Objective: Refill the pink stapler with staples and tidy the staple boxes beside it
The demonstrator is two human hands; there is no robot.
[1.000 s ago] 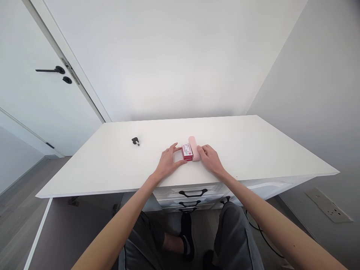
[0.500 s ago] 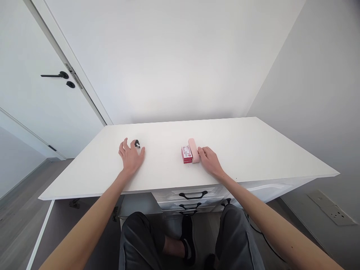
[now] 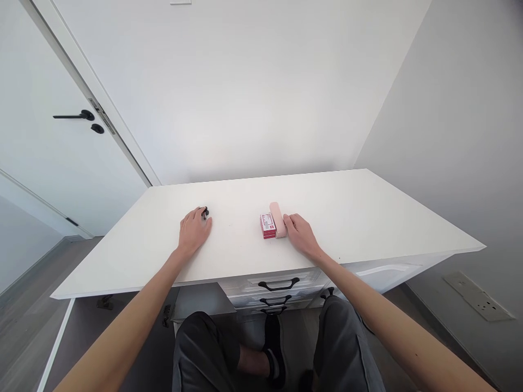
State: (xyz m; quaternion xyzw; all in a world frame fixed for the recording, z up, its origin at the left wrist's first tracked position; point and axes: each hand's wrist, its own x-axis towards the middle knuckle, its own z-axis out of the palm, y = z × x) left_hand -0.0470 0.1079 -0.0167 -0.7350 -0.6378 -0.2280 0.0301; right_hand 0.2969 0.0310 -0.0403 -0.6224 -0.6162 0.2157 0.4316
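Observation:
My left hand [image 3: 195,231] rests on the white cabinet top, its fingers curled over a small black-and-silver item [image 3: 205,213]. Part of that item is covered by the fingertips, and its kind cannot be made out. My right hand [image 3: 301,234] lies closed at the right edge of a long pink object [image 3: 278,220] with rounded ends, perhaps a stapler. Its fingertips come up to the pink side; whether they pinch anything is hidden. Against the left side of the pink object stand small red-and-white boxes [image 3: 268,226], stacked.
The white cabinet top [image 3: 245,256] reaches back to the wall. Below its front edge are drawers with black handles [image 3: 279,284] and, at left, an open cupboard compartment [image 3: 202,299]. A door with a black handle [image 3: 73,115] stands at far left; a wall socket [image 3: 486,306] is low at right.
My left fingers have drawn together around the small black-and-silver item, which has shifted slightly right. My right hand stays beside the pink object. The view has tilted a little.

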